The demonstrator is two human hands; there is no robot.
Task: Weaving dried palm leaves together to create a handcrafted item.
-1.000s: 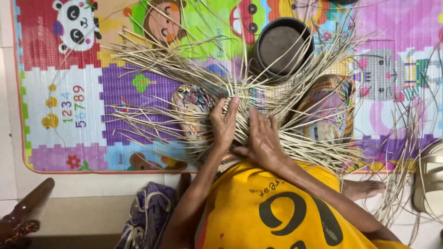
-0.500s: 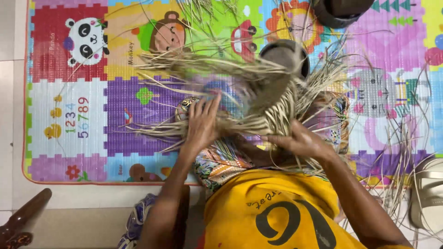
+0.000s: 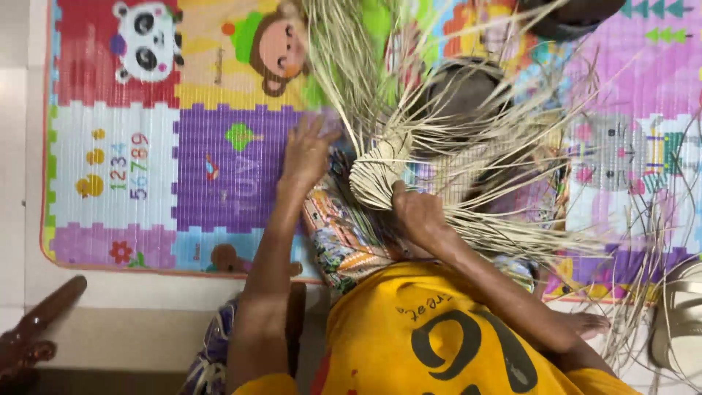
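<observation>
Woven straw work (image 3: 384, 172), flat across the lap a second ago, has been turned up on edge at the middle of the frame, so a new side is presented for weaving. Its long axis now runs from lower left to upper right, loose strands fanning towards the top and right. It is clamped by the right hand (image 3: 417, 213) at its lower edge; the left hand (image 3: 306, 150), fingers spread, is laid on the patterned cloth (image 3: 344, 234) beside it, over the play mat (image 3: 212, 168).
</observation>
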